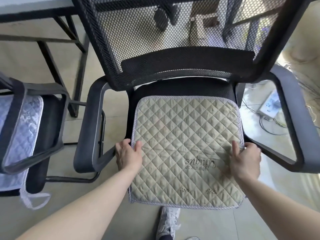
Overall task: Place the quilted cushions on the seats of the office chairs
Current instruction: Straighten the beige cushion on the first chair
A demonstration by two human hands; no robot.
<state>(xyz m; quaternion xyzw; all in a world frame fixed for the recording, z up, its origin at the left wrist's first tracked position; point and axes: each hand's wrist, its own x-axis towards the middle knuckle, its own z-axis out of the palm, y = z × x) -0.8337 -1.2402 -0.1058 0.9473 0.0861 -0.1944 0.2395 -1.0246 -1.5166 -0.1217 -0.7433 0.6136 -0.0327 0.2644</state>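
Note:
A beige quilted cushion [183, 146] with a striped edge and upside-down black lettering lies on the seat of a black mesh office chair [173, 32] in the middle of the view. Its near edge hangs over the seat's front. My left hand [128, 153] grips the cushion's left edge, thumb on top. My right hand [245, 160] grips the right edge in the same way. A second black office chair [34, 118] at the left carries a pale blue-white quilted cushion [22, 129] on its seat, with a tie loop hanging down at the front.
A black-framed table [52, 54] stands behind the left chair. A white power strip [270, 106] with cables lies on the floor at the right. My white shoe [168, 222] stands on the tiled floor below the cushion.

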